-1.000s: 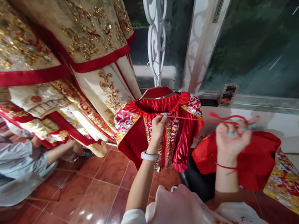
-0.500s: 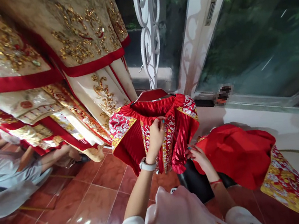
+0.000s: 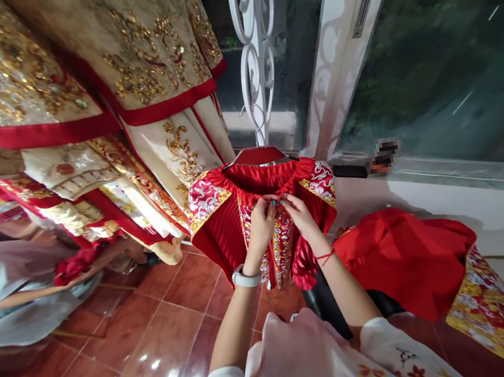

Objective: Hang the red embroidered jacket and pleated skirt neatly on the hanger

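Red satin, pleated and gathered at the neck, made up the red jacket (image 3: 285, 247) that hung directly under the grip, its front falling away below both hands. Left hand (image 3: 262, 218) and right hand (image 3: 298, 213) met at the middle of its neckline, thumbs and fingertips pinched closed, nearly touching each other, on a red cord (image 3: 279, 196); how the cord ran between the fingers was too small to tell. Just beyond the grip, the jacket's collar opening gaped beneath a red hanger (image 3: 258, 156), whose hook rose beside a white scrolled metal stand (image 3: 251, 35). Silver-and-gold embroidery covered the shoulders to either side of the hands and ran down the front bands below them. Nearer the wearer, a white wristband (image 3: 247, 277) circled the left wrist and a thin red bracelet (image 3: 326, 257) the right. To the right of the grip, red cloth (image 3: 401, 254) lay spread near the wall, with a brocade piece (image 3: 488, 304) at its far end. Left of the grip hung cream garments (image 3: 150, 58) with gold sequins, and further left a seated person's hands were at some dark red fabric (image 3: 79, 261). Shiny reddish floor tiles (image 3: 140, 359) showed below and left of the hands.
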Tool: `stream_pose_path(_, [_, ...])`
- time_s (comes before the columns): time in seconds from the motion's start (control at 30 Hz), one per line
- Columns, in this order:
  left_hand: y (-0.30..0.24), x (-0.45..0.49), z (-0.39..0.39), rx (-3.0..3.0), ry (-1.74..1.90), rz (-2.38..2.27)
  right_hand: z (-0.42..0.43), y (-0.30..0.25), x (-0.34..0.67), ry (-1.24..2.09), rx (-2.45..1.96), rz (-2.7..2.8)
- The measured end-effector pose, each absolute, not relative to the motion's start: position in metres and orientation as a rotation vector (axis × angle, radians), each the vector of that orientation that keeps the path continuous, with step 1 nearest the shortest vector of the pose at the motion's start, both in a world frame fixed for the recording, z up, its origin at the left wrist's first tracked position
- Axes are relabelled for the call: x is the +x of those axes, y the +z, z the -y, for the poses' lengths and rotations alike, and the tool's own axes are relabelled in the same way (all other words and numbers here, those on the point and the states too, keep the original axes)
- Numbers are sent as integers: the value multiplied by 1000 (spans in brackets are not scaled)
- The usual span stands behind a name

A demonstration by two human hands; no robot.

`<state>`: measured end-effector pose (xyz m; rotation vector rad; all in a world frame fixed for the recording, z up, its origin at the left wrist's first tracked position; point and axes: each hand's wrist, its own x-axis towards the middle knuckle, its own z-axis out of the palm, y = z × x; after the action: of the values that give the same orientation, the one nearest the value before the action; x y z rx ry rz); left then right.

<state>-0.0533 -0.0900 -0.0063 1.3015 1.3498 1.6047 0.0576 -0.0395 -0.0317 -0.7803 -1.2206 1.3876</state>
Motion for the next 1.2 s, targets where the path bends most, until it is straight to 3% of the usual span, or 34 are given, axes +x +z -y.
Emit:
stream_pose_path(0.17, [-7,-43,94,1229,1661,-1352,48,-29,49,1637,-761,973])
stream_pose_path(0.27, [-10,-37,94,1196,1670,-1356,53,-19,46,1614,-718,934])
stream_pose_path(0.4, [-14,-34,92,1167,1695,-1356,52,-14,48,1559,-688,961])
stream_pose_path(0.6, [-14,-35,84,1139,1689,-1303,38,-13,68,1779,-730,1120])
stream_pose_path(1.0, [-15,-28,73,1247,1695,-1375,51,-42,59,1484,-668,911])
stream_pose_path(1.2, [-17,-27,72,1290,1706,-1410,51,-55,50,1008,-878,1013])
